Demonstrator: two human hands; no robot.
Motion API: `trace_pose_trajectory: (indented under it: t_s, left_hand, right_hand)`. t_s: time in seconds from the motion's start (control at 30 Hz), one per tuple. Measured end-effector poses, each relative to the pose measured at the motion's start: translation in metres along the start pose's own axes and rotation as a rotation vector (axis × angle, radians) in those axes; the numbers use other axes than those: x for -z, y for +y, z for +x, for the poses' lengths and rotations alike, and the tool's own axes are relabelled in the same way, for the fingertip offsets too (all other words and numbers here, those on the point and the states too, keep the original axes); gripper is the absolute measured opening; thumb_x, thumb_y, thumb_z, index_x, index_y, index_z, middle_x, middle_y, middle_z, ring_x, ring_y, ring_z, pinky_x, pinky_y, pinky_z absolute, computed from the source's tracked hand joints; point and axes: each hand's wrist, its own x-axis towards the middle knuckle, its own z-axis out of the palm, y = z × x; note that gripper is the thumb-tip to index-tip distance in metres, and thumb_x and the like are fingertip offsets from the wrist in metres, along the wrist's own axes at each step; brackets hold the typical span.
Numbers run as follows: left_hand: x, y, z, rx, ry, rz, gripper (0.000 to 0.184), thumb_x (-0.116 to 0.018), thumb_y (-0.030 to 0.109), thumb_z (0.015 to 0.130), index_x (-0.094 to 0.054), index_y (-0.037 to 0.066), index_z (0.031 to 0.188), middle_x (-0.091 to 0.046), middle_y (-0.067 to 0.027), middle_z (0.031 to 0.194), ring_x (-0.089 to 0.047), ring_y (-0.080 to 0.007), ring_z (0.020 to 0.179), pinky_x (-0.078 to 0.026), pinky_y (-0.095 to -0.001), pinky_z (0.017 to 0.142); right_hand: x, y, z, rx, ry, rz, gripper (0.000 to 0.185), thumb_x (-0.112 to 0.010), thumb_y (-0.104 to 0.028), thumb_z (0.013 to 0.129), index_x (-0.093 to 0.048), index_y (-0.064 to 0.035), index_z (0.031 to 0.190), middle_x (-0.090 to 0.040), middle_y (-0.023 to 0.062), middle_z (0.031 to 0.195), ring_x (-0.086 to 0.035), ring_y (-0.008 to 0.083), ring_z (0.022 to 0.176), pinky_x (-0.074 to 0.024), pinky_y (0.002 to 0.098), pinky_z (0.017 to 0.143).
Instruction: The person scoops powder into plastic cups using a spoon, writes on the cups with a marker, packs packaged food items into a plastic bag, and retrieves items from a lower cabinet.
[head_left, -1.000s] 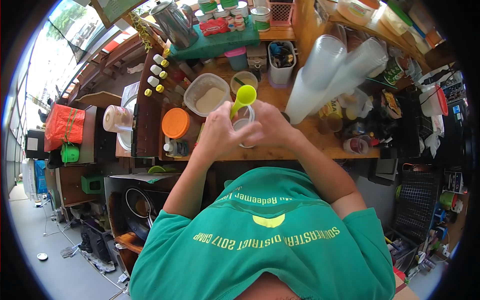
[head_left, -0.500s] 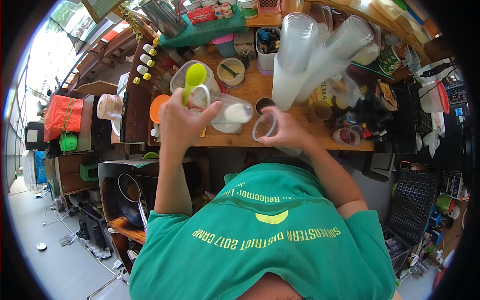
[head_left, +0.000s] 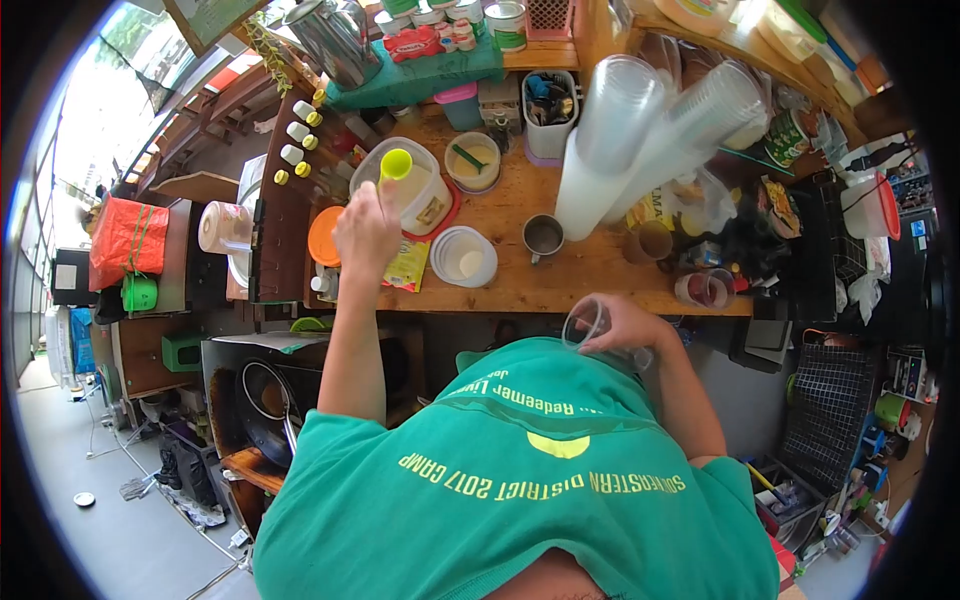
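My left hand is closed round the handle of a lime-green spoon. Its bowl is over a translucent tub with pale contents, standing on a red base. Beside that hand, a white round container holds something pale. In my right hand is a clear plastic cup, tilted with its rim to the left, in front of the table edge. A metal mug stands on the wooden table beyond it. Behind the translucent tub is a round tub with a green utensil in it.
Tall stacks of clear cups rise at the table's right. An orange lid and a yellow packet lie near my left forearm. A steel pitcher stands at the back left. A pan sits lower left.
The clear container with white contents has left my left hand, which keeps the spoon. My right hand has moved down and right with the clear cup, nearer my body.
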Motion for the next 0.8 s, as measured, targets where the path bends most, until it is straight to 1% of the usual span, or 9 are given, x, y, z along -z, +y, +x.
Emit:
trace_pose_trajectory:
  t_s: [0.13,0.2,0.33,0.47,0.53,0.57,0.63,0.73,0.8]
  left_hand:
    - [-0.067,-0.056,0.087,-0.013,-0.151,0.242,0.039,-0.043,0.034,0.103,-0.064,0.003,0.109,-0.071,-0.0234,0.108,-0.068,-0.0409,0.100,-0.055,-0.0500,0.080]
    - [-0.096,-0.063,0.116,-0.213,-0.468,0.386,0.028,-0.051,0.019,0.096,-0.069,0.002,0.111,-0.070,-0.0229,0.112,-0.068,-0.0390,0.106,-0.056,-0.0477,0.087]
    - [-0.168,-0.075,0.142,-0.218,-0.401,0.292,0.023,-0.058,0.011,0.087,-0.073,0.001,0.102,-0.070,-0.0230,0.114,-0.068,-0.0380,0.109,-0.056,-0.0462,0.090]
    - [-0.193,-0.079,0.146,-0.286,-0.464,0.071,0.019,-0.059,0.008,0.084,-0.074,-0.001,0.091,-0.074,-0.0221,0.101,-0.073,-0.0368,0.094,-0.059,-0.0458,0.076]
    - [-0.165,-0.067,0.151,0.061,-0.872,-0.030,0.018,-0.058,0.005,0.087,-0.073,-0.002,0.091,-0.072,-0.0161,0.084,-0.070,-0.0291,0.069,-0.053,-0.0405,0.056]
    - [-0.158,-0.072,0.153,0.060,-0.867,-0.030,0.018,-0.058,0.005,0.087,-0.073,-0.002,0.091,-0.072,-0.0161,0.084,-0.070,-0.0291,0.069,-0.053,-0.0405,0.056]
    - [-0.144,-0.087,0.157,0.281,-0.953,-0.419,0.016,-0.060,0.010,0.092,-0.069,-0.004,0.091,-0.061,-0.0073,0.072,-0.051,-0.0154,0.051,-0.034,-0.0313,0.043]
    - [-0.107,-0.098,0.152,0.376,-0.891,-0.713,0.021,-0.057,0.010,0.096,-0.069,-0.003,0.085,-0.054,-0.0019,0.066,-0.040,-0.0092,0.048,-0.025,-0.0274,0.042]
    - [-0.080,-0.102,0.147,0.365,-0.845,-0.762,0.021,-0.056,0.010,0.096,-0.070,-0.001,0.085,-0.055,-0.0022,0.067,-0.042,-0.0099,0.050,-0.028,-0.0276,0.043]
  right_hand:
    - [-0.005,-0.026,0.014,0.166,0.332,0.045,0.066,-0.094,-0.023,0.067,-0.061,-0.0040,0.121,-0.066,0.0058,0.109,-0.061,0.0140,0.103,-0.0505,0.0308,0.094]
    - [-0.008,-0.055,0.025,0.163,0.387,0.074,0.067,-0.094,-0.020,0.067,-0.060,-0.0052,0.123,-0.064,0.0057,0.111,-0.060,0.0142,0.104,-0.0502,0.0314,0.095]
    - [-0.015,-0.096,0.065,0.238,0.493,0.013,0.073,-0.094,-0.021,0.067,-0.056,-0.0063,0.128,-0.063,0.0055,0.114,-0.060,0.0151,0.102,-0.0519,0.0322,0.092]
    - [-0.023,-0.137,0.110,0.247,0.584,-0.116,0.076,-0.094,-0.028,0.065,-0.056,-0.0055,0.127,-0.064,0.0099,0.113,-0.062,0.0197,0.103,-0.0524,0.0340,0.090]
    - [-0.024,-0.153,0.135,0.260,0.608,-0.301,0.073,-0.093,-0.022,0.066,-0.056,-0.0049,0.127,-0.063,0.0108,0.118,-0.060,0.0193,0.112,-0.0520,0.0338,0.093]
    - [-0.023,-0.159,0.148,0.268,0.623,-0.393,0.074,-0.091,-0.030,0.068,-0.056,-0.0031,0.126,-0.063,0.0157,0.121,-0.062,0.0261,0.115,-0.0513,0.0371,0.095]
    - [-0.022,-0.157,0.179,0.252,0.638,-0.479,0.076,-0.090,-0.034,0.067,-0.055,-0.0022,0.127,-0.064,0.0173,0.122,-0.063,0.0292,0.113,-0.0508,0.0385,0.096]
    - [-0.022,-0.160,0.220,0.204,0.635,-0.562,0.081,-0.089,-0.041,0.066,-0.055,0.0007,0.126,-0.064,0.0206,0.121,-0.064,0.0342,0.110,-0.0498,0.0405,0.098]
    - [-0.021,-0.162,0.245,0.120,0.520,-0.526,0.079,-0.089,-0.040,0.066,-0.056,0.0012,0.125,-0.065,0.0207,0.120,-0.064,0.0331,0.112,-0.0499,0.0401,0.098]
